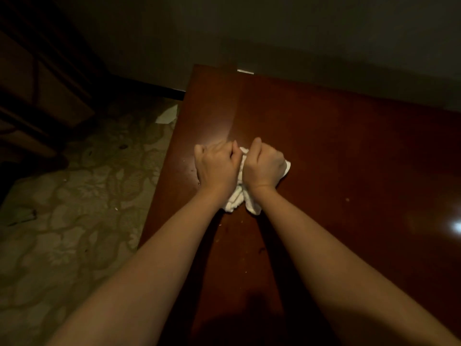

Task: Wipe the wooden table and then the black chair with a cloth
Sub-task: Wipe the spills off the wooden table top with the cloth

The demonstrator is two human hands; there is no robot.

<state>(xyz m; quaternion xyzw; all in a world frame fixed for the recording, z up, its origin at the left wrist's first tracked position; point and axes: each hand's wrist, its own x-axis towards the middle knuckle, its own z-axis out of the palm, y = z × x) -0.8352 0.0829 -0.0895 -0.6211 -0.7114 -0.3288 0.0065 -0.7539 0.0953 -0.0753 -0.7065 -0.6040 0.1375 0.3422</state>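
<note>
A white cloth (239,199) lies bunched on the reddish-brown wooden table (336,151), near its left edge. My left hand (215,167) and my right hand (264,166) sit side by side on top of it, both with fingers curled and gripping the cloth against the tabletop. Most of the cloth is hidden under the hands; its ends show below the wrists and at the right of my right hand. The black chair is not in view.
A patterned pale carpet (62,233) covers the floor left of the table, with a scrap of white paper (167,116) on it. Dark wooden furniture (32,91) stands at the far left. A wall (274,33) runs behind the table. Small crumbs dot the tabletop.
</note>
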